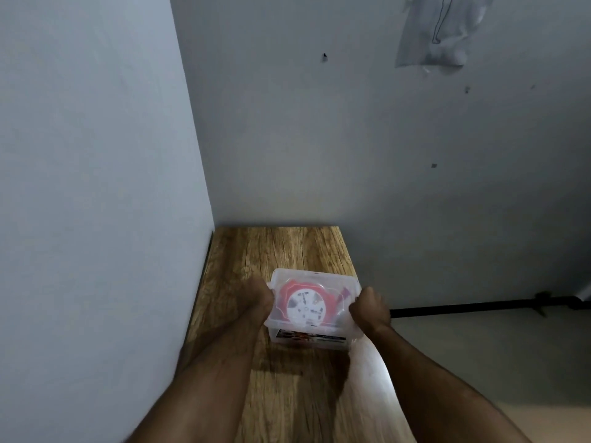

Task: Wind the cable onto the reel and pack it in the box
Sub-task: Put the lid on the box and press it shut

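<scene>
The red reel [306, 304] lies inside the clear plastic box [347, 327], on the wooden table [256, 251] near the wall corner. The left hand [257, 297] and right hand [367, 310] clamp the box sides.

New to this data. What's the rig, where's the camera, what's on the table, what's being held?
There is no robot here: a person works with two bare hands, and the one picture comes from a wide-angle camera worn on the head, looking forward and down. The left hand and right hand grip opposite sides of a clear plastic box, over a narrow wooden table set in a wall corner. Inside the box lies a red reel with a white centre. The picture is blurred, so whether the box has a lid on is unclear.
</scene>
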{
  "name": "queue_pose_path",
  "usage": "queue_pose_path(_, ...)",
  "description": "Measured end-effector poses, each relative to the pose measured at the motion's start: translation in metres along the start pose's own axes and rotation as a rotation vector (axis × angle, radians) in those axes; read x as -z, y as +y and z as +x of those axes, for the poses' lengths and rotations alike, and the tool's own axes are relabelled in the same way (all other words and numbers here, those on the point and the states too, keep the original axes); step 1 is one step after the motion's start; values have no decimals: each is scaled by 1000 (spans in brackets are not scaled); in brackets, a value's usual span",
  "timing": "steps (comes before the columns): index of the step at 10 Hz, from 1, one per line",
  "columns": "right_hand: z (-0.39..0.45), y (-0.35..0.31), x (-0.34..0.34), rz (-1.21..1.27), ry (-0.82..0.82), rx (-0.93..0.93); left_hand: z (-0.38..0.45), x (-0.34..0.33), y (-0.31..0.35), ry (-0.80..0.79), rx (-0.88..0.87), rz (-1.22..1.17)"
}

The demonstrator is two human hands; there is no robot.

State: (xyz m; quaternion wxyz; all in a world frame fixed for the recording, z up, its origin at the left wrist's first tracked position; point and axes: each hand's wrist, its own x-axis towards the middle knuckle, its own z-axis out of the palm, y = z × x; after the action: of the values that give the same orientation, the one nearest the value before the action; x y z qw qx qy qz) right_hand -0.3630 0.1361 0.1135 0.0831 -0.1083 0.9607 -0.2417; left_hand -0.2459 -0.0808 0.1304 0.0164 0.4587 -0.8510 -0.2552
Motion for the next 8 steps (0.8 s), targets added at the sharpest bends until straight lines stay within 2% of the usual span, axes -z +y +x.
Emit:
queue_pose_path(1, 1, -1, -2, 48, 22, -9, -5, -18, 5, 75, -159, 205)
queue_pose_path(2, 4, -3, -2, 75, 28, -21, -15, -37, 14, 225, -392, 263)
queue_pose_path(5, 21, -28, -17, 196, -64, 50, 5, -65, -9, 149, -594, 418)
queue_pose_path(6, 26, -40, -26, 316, -129, 11, 18, -60, -25, 106, -567, 399)
queue_pose_path(7, 31, -49, -26, 520, -304, -117, 29, -53, -33, 40, -580, 361)
queue_pose_path(8, 39, -48, -18, 612, -518, -213, 32, -54, -36, 50, -597, 364)
